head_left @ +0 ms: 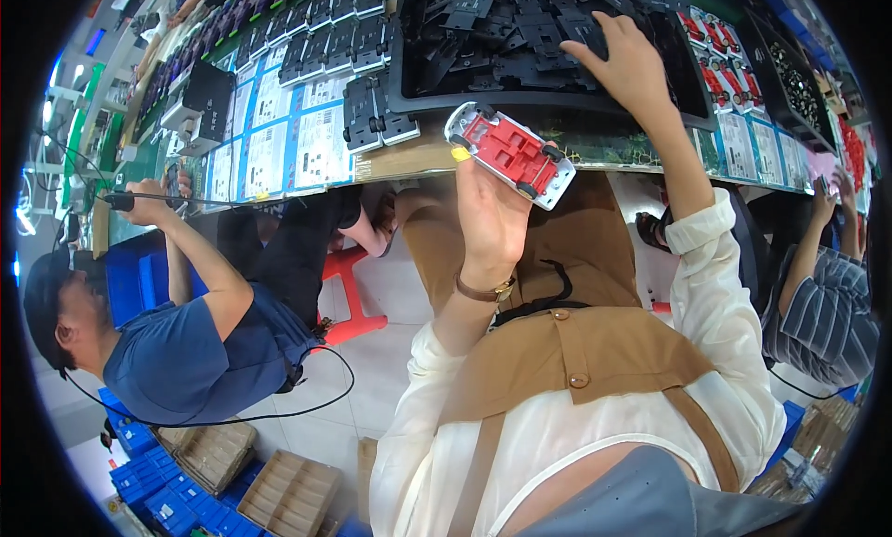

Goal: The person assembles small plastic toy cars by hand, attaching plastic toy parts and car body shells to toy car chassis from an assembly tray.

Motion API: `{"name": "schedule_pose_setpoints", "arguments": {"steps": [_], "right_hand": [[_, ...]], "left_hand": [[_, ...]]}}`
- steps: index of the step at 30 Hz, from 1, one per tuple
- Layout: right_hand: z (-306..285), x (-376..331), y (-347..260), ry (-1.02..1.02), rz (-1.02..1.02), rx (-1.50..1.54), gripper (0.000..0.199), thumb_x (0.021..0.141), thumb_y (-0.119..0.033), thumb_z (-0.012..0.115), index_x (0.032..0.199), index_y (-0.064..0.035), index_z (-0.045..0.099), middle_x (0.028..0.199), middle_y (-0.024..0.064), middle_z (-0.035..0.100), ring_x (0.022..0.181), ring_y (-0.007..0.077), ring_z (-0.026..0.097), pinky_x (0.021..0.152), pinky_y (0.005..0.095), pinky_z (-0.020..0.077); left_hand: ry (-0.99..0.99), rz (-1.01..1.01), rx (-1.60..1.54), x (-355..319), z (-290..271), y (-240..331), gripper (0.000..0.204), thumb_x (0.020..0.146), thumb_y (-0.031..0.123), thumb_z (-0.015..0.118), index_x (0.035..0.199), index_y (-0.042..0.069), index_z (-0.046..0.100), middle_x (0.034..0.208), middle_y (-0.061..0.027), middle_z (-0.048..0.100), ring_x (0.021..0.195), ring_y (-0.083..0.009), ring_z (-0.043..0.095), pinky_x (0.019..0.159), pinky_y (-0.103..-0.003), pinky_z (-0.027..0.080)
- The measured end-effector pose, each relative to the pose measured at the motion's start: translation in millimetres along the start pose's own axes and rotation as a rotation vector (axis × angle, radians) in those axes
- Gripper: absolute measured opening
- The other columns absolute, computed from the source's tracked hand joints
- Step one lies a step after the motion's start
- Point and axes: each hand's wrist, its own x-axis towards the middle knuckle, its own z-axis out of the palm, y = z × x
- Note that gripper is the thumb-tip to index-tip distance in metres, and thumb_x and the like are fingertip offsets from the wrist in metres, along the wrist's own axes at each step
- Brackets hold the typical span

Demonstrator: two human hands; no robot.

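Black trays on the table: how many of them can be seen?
2. The large tray, holding flat black parts, lies below the right hand; the narrower tray, holding small parts, stands farther right. Others may be hidden.

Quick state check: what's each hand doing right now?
Left hand: holding a red-and-white toy car, underside facing the camera.
Right hand: open, thumb spread, over the black parts; nothing visibly held.

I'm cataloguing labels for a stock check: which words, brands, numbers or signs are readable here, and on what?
None can be read.
White-and-blue rectangular printed sheets: print too small.
Angular black plastic piece left of them: pale marks, too small.
Red-and-white plastic toy car held in the left hand: no readable text.
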Motion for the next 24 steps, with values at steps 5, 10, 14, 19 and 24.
{"name": "schedule_pose_setpoints", "arguments": {"steps": [5,10,14,19,24], "right_hand": [[16,0,10,-0.003,0.007,0.021,0.054,0.078,-0.043,0.062,0.109,0.0011,0.057,0.099,0.0182,0.058,0.090,0.0331,0.058,0.078,0.0381,0.0476],[-11,0,4,0.034,0.127,0.369,0.049,0.080,-0.028,0.064,0.117,0.0003,0.051,0.100,0.0131,0.054,0.090,0.0248,0.055,0.082,0.0308,0.0426],[-29,-8,-22,0.111,0.128,0.428,0.043,0.078,-0.017,0.063,0.115,0.0002,0.050,0.098,0.0142,0.049,0.093,0.0284,0.051,0.082,0.0310,0.0397],[-28,-21,-17,0.087,0.237,0.474,0.039,0.079,-0.016,0.063,0.112,0.0002,0.052,0.097,0.0147,0.051,0.092,0.0305,0.052,0.084,0.0325,0.0406],[-72,-55,-79,-0.036,0.045,0.790,0.048,0.068,-0.011,0.066,0.114,0.0001,0.053,0.108,0.0142,0.051,0.102,0.0267,0.051,0.089,0.0319,0.0393]], "left_hand": [[-0.020,0.011,-0.005,1,4,0,0.051,0.096,0.045,0.024,0.125,0.007,0.041,0.119,-0.0128,0.052,0.111,-0.0362,0.049,0.098,-0.050,0.037],[0.026,0.040,-0.005,2,2,3,0.053,0.094,0.048,0.027,0.126,0.008,0.040,0.120,-0.0138,0.051,0.112,-0.0371,0.049,0.098,-0.050,0.036],[0.053,0.029,-0.002,4,-3,2,0.058,0.093,0.052,0.024,0.126,0.007,0.040,0.120,-0.0143,0.051,0.113,-0.0378,0.048,0.098,-0.049,0.037],[0.048,0.030,0.014,3,-1,0,0.059,0.093,0.053,0.023,0.126,0.007,0.040,0.119,-0.0148,0.051,0.113,-0.0381,0.048,0.097,-0.048,0.037],[0.013,0.102,-0.005,5,-1,-2,0.056,0.095,0.050,0.025,0.128,0.006,0.037,0.117,-0.0104,0.051,0.109,-0.0266,0.052,0.093,-0.042,0.043]]}}
